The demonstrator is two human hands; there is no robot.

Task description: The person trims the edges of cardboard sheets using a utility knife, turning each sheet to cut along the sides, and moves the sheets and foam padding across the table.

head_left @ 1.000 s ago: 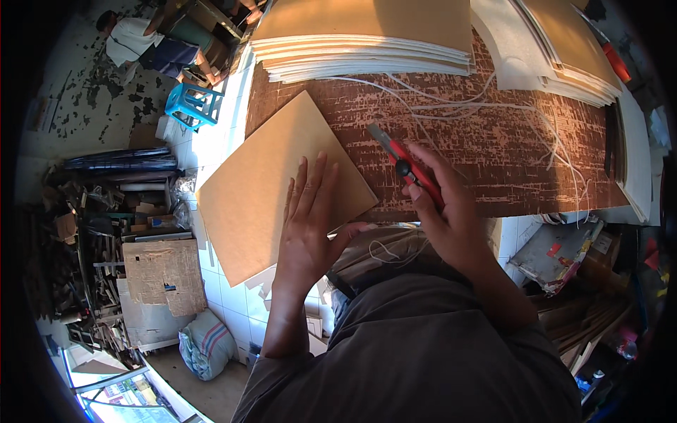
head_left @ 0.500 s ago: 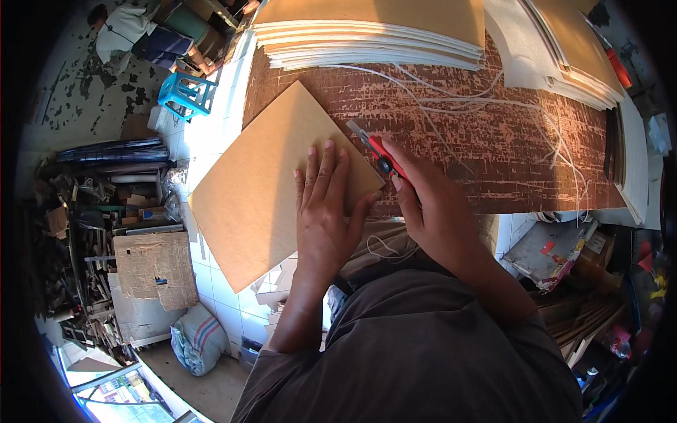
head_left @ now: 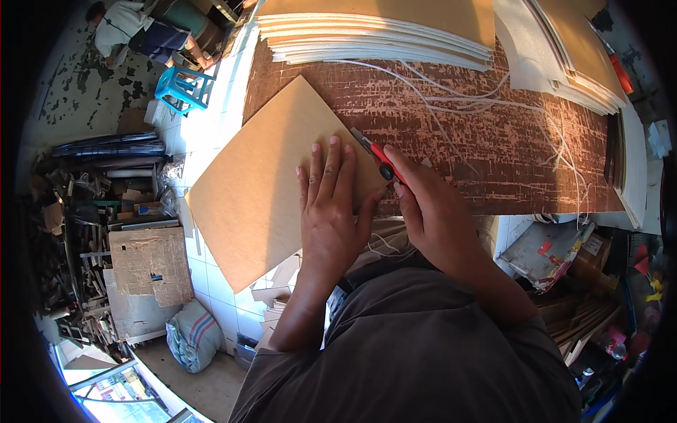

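Observation:
Under my left hand (head_left: pixel 330 190) lies a square tan board (head_left: pixel 254 190), turned so that one corner points away from me; part of it juts past the table's left edge. My left hand rests flat on it, fingers stretched out. My right hand (head_left: pixel 427 197) is closed round a red utility knife (head_left: pixel 392 163) with a black round knob. Its blade points away to the left and meets or nearly meets the board's right edge; I cannot tell if it touches. Brown scratched table surface (head_left: pixel 451 155) shows beneath the knife.
A stack of tan boards with white edges (head_left: pixel 374 42) lies at the table's far side, another stack (head_left: pixel 578 63) at far right. Loose white string (head_left: pixel 486 106) trails between. Beyond the left edge stand a blue stool (head_left: pixel 185 88), a bent-over person (head_left: pixel 137 32), and scrap wood (head_left: pixel 77 247).
The knife's blade has come closer to the board's right edge, and a small light scrap now shows beside my right hand. My left hand stays flat on the board.

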